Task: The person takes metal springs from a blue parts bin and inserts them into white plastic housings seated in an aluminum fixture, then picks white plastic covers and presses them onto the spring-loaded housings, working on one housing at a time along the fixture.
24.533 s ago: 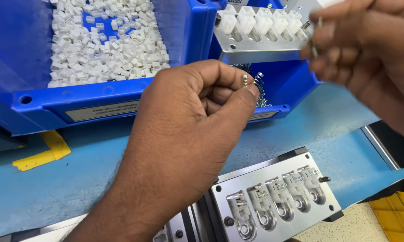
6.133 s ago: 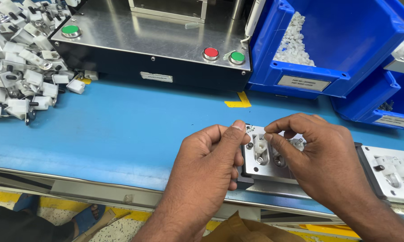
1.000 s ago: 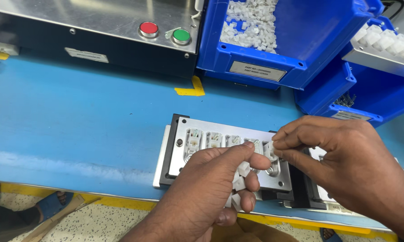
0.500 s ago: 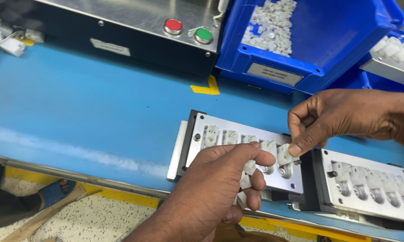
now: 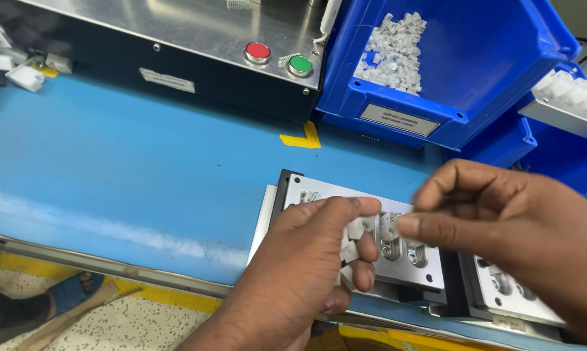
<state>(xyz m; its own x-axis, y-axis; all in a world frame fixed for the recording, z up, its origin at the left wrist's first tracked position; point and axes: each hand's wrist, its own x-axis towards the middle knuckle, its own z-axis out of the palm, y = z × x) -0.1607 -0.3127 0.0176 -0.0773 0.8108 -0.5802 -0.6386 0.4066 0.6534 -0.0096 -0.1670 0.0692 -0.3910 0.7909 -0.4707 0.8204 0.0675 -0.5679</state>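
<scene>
The left hand (image 5: 306,260) lay over the near edge of a metal fixture plate (image 5: 371,240) that sat on the blue worktop (image 5: 144,175) at about five o'clock in the view. Its fingers were curled around a small clutch of white plastic parts (image 5: 353,239), its grip clenched on them against the palm. The right hand (image 5: 501,227) came in from three o'clock, blurred by motion, with thumb and forefinger pinched on one white plastic piece (image 5: 387,225) just above the plate's recessed pockets; the two hands nearly touched at that point. A second fixture plate (image 5: 508,292) lay just beside the first, toward four o'clock, partly hidden under the right hand.

At twelve o'clock stood a metal control box (image 5: 176,32) carrying a red button (image 5: 258,51) and a green button (image 5: 300,64) side by side. A large blue bin (image 5: 501,58) at one o'clock held a heap of small white parts (image 5: 394,52). A yellow corner mark (image 5: 303,138) lay on the worktop between the box and the plate. A few loose white parts (image 5: 20,68) rested at ten o'clock.
</scene>
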